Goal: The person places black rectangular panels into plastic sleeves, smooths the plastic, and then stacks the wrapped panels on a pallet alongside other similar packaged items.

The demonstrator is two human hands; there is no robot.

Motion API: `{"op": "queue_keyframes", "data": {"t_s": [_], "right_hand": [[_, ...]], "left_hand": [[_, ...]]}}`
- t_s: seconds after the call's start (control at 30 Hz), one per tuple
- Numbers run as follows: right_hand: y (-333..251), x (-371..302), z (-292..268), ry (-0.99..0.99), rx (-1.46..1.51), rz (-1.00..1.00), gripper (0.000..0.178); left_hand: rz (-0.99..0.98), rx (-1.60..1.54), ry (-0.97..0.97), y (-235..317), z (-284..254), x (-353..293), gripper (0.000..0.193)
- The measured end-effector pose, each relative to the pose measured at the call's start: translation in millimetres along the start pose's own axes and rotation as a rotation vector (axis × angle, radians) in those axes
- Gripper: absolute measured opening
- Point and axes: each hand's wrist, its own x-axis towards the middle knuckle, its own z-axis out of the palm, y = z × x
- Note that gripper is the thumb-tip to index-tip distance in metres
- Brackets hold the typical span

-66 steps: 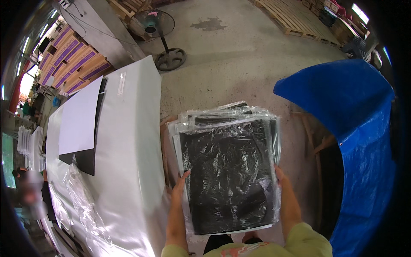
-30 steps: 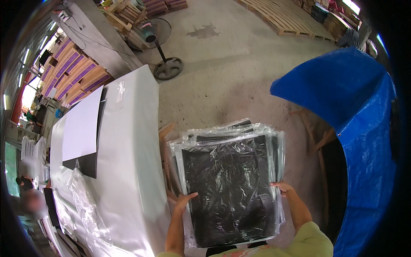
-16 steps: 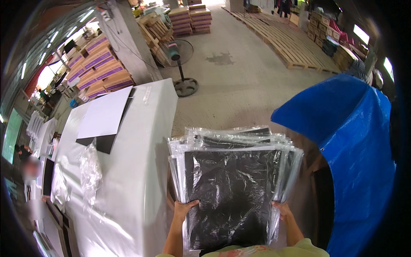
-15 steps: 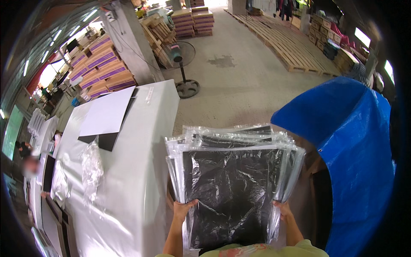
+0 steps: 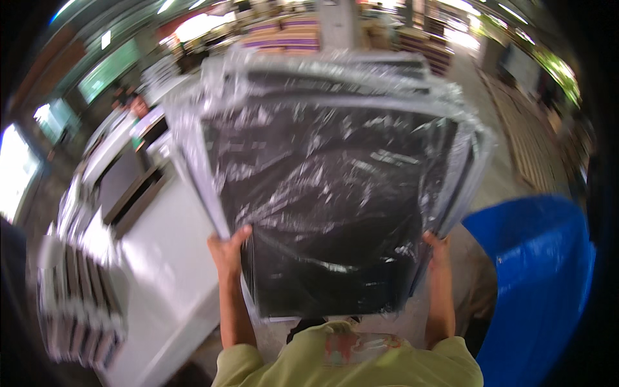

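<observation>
Between my two hands I hold up a thick stack of flat black panels in clear plastic wrap (image 5: 329, 193), tilted up in front of me. My left hand (image 5: 228, 248) is closed on the stack's left edge, thumb lying over the front panel. On the opposite edge my right hand (image 5: 438, 248) grips the same way, its fingers mostly hidden behind the stack. Loose plastic film sticks out round the top and sides. How many panels there are cannot be made out.
To the left stands a white-covered table (image 5: 164, 258), with several stacked panels (image 5: 80, 300) at its near left. A blue tarp (image 5: 541, 277) drapes over something on the right. Farther off are a pillar (image 5: 338, 26), stacked cartons (image 5: 284, 33), wooden pallets (image 5: 525, 135) and a blurred person (image 5: 137, 106).
The stack has come up closer, raised by both hands, and fills more of the view. My view has swung to the left, bringing the stacked panels beside the table into sight.
</observation>
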Motion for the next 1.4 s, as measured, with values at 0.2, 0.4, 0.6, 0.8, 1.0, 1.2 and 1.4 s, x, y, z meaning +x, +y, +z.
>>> {"op": "queue_keyframes", "data": {"t_s": [0.2,0.4,0.6,0.8,1.0,1.2,1.4], "right_hand": [[-19.2,43.9,38.9,-0.344,0.118,-0.209,0.064],[-20.6,56.4,86.1,-0.625,0.295,-0.234,0.061],[51.6,107.1,156.2,-0.804,0.444,-0.237,0.071],[111.6,93.4,227.4,-0.906,0.293,-0.136,0.071],[80.8,140.0,247.4,-0.797,0.648,0.216,0.049],[-6.0,139.6,295.3,-0.346,0.356,-0.513,0.051],[-62.3,123.5,341.0,-0.698,0.313,-0.772,0.06]], "left_hand": [[0.196,-0.232,0.217,49.2,-60.4,-34.8,0.044],[0.401,-0.253,0.406,67.4,-85.6,-90.2,0.044],[0.551,-0.131,0.514,48.8,-103.2,-74.6,0.044],[0.593,-0.044,0.559,3.2,-165.7,-61.7,0.049],[0.327,-0.25,0.503,23.4,-195.8,-48.1,0.06],[0.548,-0.269,0.344,87.4,-219.0,-5.1,0.062],[0.753,-0.088,0.17,146.3,-204.0,0.3,0.102]]}}
